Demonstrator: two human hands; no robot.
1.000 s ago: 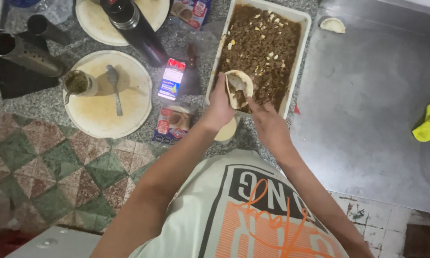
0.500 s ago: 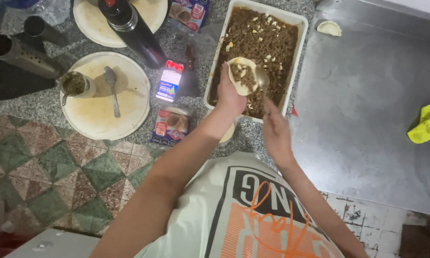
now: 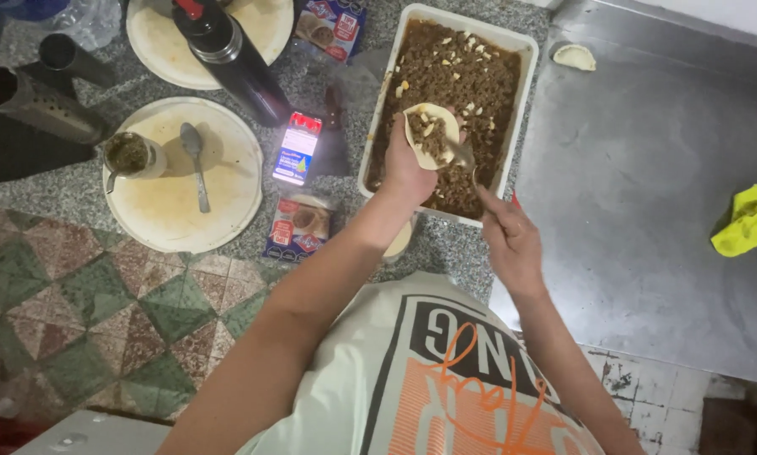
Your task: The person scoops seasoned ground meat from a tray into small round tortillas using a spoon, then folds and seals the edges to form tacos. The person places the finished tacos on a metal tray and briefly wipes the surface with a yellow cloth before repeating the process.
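Observation:
My left hand (image 3: 405,173) holds a round dough disc (image 3: 431,135) with brown mince on it, over a white rectangular tray (image 3: 526,76) full of minced filling. My right hand (image 3: 509,240) grips a metal spoon (image 3: 461,154) whose bowl touches the filling on the disc. A folded, closed pastry (image 3: 574,57) lies on the steel sheet beyond the tray.
Steel sheet (image 3: 648,194) at right carries a yellow cloth (image 3: 749,221). On the granite counter: a round board (image 3: 185,177) with a spoon (image 3: 195,160) and small cup (image 3: 126,156), a dark bottle (image 3: 231,59), a second board (image 3: 210,34), dough packets (image 3: 298,227), a small carton (image 3: 296,148), metal tubes (image 3: 33,105).
My left hand has carried the dough disc farther over the tray. The right hand has pulled back toward me, with the spoon still at the disc.

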